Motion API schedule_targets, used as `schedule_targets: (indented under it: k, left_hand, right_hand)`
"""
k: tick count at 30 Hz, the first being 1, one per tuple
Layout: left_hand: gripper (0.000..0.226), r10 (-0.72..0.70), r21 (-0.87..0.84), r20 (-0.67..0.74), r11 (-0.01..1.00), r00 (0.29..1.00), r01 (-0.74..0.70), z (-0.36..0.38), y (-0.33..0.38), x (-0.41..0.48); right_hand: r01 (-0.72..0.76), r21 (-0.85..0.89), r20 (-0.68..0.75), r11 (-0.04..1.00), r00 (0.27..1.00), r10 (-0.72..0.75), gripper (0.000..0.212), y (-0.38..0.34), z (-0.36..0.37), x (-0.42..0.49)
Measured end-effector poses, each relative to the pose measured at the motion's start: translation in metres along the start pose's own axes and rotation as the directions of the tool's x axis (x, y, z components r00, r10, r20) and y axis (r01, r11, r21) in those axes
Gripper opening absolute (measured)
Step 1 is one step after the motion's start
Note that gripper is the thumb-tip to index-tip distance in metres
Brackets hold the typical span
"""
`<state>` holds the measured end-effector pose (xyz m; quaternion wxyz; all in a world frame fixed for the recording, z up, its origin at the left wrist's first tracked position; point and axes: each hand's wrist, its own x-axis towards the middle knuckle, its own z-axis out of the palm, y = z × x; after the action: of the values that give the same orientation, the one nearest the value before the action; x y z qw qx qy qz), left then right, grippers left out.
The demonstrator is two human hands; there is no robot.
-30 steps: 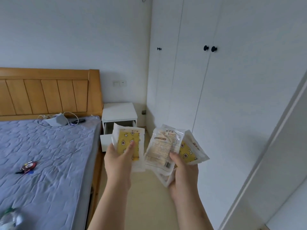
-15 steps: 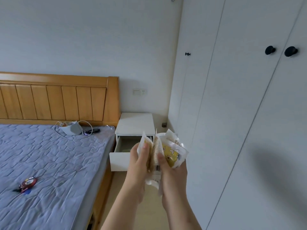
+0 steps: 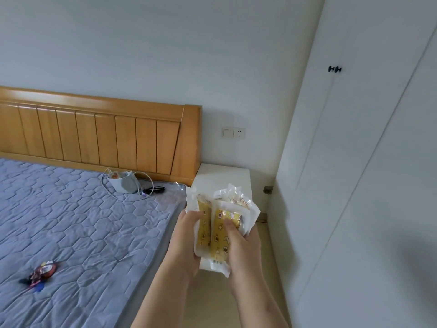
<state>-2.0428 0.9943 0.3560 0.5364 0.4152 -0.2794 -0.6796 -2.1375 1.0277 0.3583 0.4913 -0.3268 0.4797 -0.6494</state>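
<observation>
I hold a bunch of white and yellow snack packets (image 3: 220, 230) pressed together between both hands, in front of the white nightstand (image 3: 224, 178). My left hand (image 3: 183, 240) grips the packet on the left side, thumb across its yellow front. My right hand (image 3: 241, 247) grips the packets on the right, thumb on the yellow print. The packets and my hands hide the nightstand's drawer.
A bed with a lilac quilted cover (image 3: 78, 228) and wooden headboard (image 3: 106, 136) fills the left. On it lie a face mask (image 3: 123, 183), a cable (image 3: 153, 190) and a small dark wrapper (image 3: 41, 273). White wardrobe doors (image 3: 354, 185) stand at right.
My two hands came together and merged the separate packets into one bunch. I moved closer to the nightstand and the view turned left toward the bed.
</observation>
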Motion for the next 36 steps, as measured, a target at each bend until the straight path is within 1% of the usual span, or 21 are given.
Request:
schedule_targets:
  k: [3, 6, 9, 14, 15, 18, 20, 22, 23, 26, 28, 31, 34, 36]
  left_hand:
    - [0.029, 0.029, 0.005, 0.004, 1.0, 1.0, -0.029, 0.0, 0.023, 0.057]
    - [0.025, 0.037, 0.076, 0.029, 0.996, 0.999, -0.039, 0.0, 0.047, 0.111]
    - [0.024, 0.036, 0.143, 0.059, 0.989, 0.998, -0.045, 0.003, 0.059, 0.157]
    - [0.012, -0.04, 0.214, 0.133, 0.977, 0.99, 0.01, 0.004, 0.051, 0.213]
    - [0.013, -0.046, 0.22, 0.14, 0.975, 0.989, 0.015, 0.004, 0.05, 0.223]
    - [0.027, -0.053, 0.246, 0.136, 0.969, 0.989, 0.019, -0.001, 0.045, 0.255]
    - [0.036, -0.068, 0.258, 0.103, 0.965, 0.992, 0.04, -0.004, 0.041, 0.279]
    - [0.043, -0.09, 0.261, 0.054, 0.963, 0.995, 0.073, -0.005, 0.035, 0.305]
    - [0.042, -0.099, 0.257, 0.029, 0.962, 0.995, 0.088, -0.005, 0.031, 0.32]
    - [0.031, -0.134, 0.223, -0.057, 0.964, 0.989, 0.143, 0.0, 0.014, 0.364]
    - [0.028, -0.161, 0.207, -0.107, 0.962, 0.981, 0.18, 0.006, -0.001, 0.392]
    - [0.025, -0.223, 0.17, -0.175, 0.953, 0.959, 0.253, 0.012, -0.024, 0.429]
    - [0.036, -0.288, 0.114, -0.255, 0.939, 0.923, 0.325, 0.006, -0.051, 0.46]
    - [0.038, -0.323, 0.103, -0.311, 0.924, 0.894, 0.369, -0.005, -0.067, 0.477]
  right_hand:
    - [-0.03, 0.037, -0.084, 0.999, 0.996, 0.033, 0.026, 0.004, 0.019, 0.056]
    - [-0.051, 0.065, -0.155, 0.997, 0.986, 0.06, 0.032, 0.004, 0.037, 0.113]
    - [-0.051, 0.087, -0.19, 0.995, 0.98, 0.066, 0.04, 0.005, 0.051, 0.159]
    - [-0.075, 0.096, -0.27, 0.993, 0.958, 0.098, 0.047, 0.027, 0.059, 0.215]
    - [-0.088, 0.101, -0.271, 0.991, 0.956, 0.113, 0.046, 0.032, 0.061, 0.227]
    - [-0.158, 0.114, -0.242, 0.981, 0.953, 0.182, 0.044, 0.046, 0.068, 0.26]
    - [-0.208, 0.122, -0.201, 0.971, 0.953, 0.229, 0.041, 0.055, 0.071, 0.283]
    - [-0.265, 0.118, -0.17, 0.957, 0.944, 0.282, 0.033, 0.063, 0.07, 0.307]
    - [-0.303, 0.116, -0.159, 0.946, 0.935, 0.318, 0.029, 0.067, 0.067, 0.322]
    - [-0.405, 0.136, -0.147, 0.904, 0.894, 0.422, 0.033, 0.083, 0.049, 0.37]
    - [-0.456, 0.127, -0.15, 0.881, 0.869, 0.471, 0.026, 0.096, 0.035, 0.402]
    - [-0.516, 0.09, -0.213, 0.852, 0.826, 0.523, 0.016, 0.117, 0.014, 0.44]
    - [-0.557, 0.052, -0.325, 0.829, 0.775, 0.541, 0.023, 0.146, -0.01, 0.47]
    - [-0.594, 0.037, -0.379, 0.804, 0.736, 0.561, 0.023, 0.165, -0.026, 0.483]
